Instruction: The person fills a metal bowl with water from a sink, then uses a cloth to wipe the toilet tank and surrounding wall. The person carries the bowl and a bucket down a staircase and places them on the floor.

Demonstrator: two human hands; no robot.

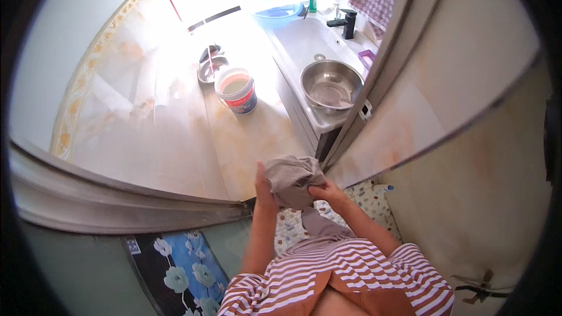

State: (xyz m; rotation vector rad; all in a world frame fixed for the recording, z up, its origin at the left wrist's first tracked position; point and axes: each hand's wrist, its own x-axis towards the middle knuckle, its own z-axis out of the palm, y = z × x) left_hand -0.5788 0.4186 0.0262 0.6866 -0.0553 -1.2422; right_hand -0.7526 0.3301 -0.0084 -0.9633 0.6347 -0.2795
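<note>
A crumpled grey-brown cloth (292,180) is bunched between my two hands in front of my body. My left hand (264,186) grips its left side, with the thumb pointing up along the edge. On the right, my right hand (327,193) pinches the cloth near its lower right, thumb on top. Folds hide most of the fingers of both hands. Below the cloth, a pebble-patterned floor (290,228) shows between my forearms.
Door frame sides (131,202) flank me. Beyond stands a bucket (237,92) of liquid on tiles, beside metal basins (213,69). At right, a steel bowl (331,85) sits in a white sink (303,41) with a black faucet (348,24). A blue basin (279,14) and green bottle (312,2) stand behind.
</note>
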